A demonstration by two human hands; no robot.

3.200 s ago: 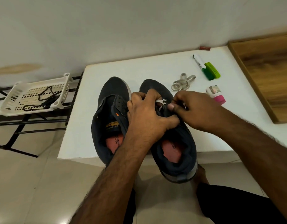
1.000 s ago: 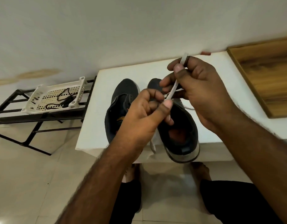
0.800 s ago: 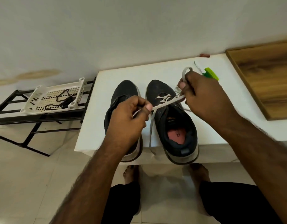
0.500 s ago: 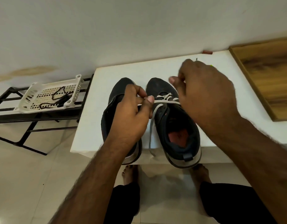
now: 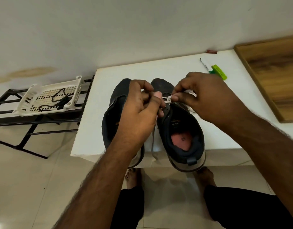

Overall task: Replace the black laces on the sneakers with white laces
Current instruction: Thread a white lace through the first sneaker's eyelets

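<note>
1. Head view: left hand (image 5: pixel 139 111) and right hand (image 5: pixel 202 96) each pinch the white lace (image 5: pixel 168 98) over the right sneaker (image 5: pixel 180 128).
2. Since half a second ago, both hands closed in at 12 o'clock on the sneaker; judged: threading the next eyelets.
3. Left sneaker (image 5: pixel 116 106): unlaced, as far as visible.

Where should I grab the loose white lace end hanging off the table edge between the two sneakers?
Probably pinch the white lace near its dangling tip, coming in from the front table edge; that stretch hangs free between the left sneaker and right sneaker.
</note>
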